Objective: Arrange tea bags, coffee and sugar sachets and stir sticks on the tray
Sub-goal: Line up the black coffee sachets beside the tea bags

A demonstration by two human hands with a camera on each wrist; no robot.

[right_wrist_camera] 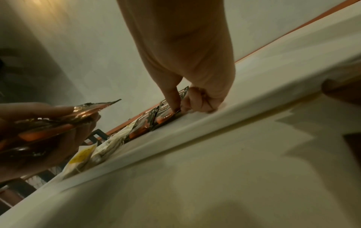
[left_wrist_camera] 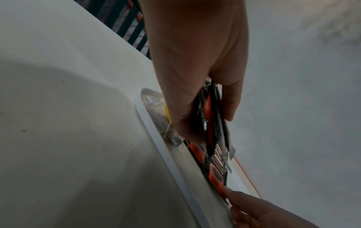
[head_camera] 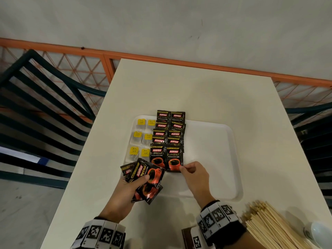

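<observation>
A white tray (head_camera: 215, 141) lies on the table. On its left part lie several tea bags (head_camera: 137, 137) with yellow tags, and beside them two overlapping columns of black coffee sachets (head_camera: 168, 133). My left hand (head_camera: 133, 186) grips a fanned stack of coffee sachets (head_camera: 148, 178) over the tray's near left corner. With thumb and forefinger my right hand (head_camera: 186, 168) pinches the lower right corner of the nearest sachet (head_camera: 174, 159) in the right column, which lies flat on the tray (right_wrist_camera: 195, 125). The held stack (left_wrist_camera: 210, 117) shows edge-on in the left wrist view.
A heap of wooden stir sticks (head_camera: 269, 223) lies at the table's near right, next to a white rounded object (head_camera: 318, 230). A brown box (head_camera: 188, 238) sits by my right wrist. Dark slatted chairs (head_camera: 45, 105) stand on both sides; an orange mesh railing (head_camera: 89, 72) runs behind.
</observation>
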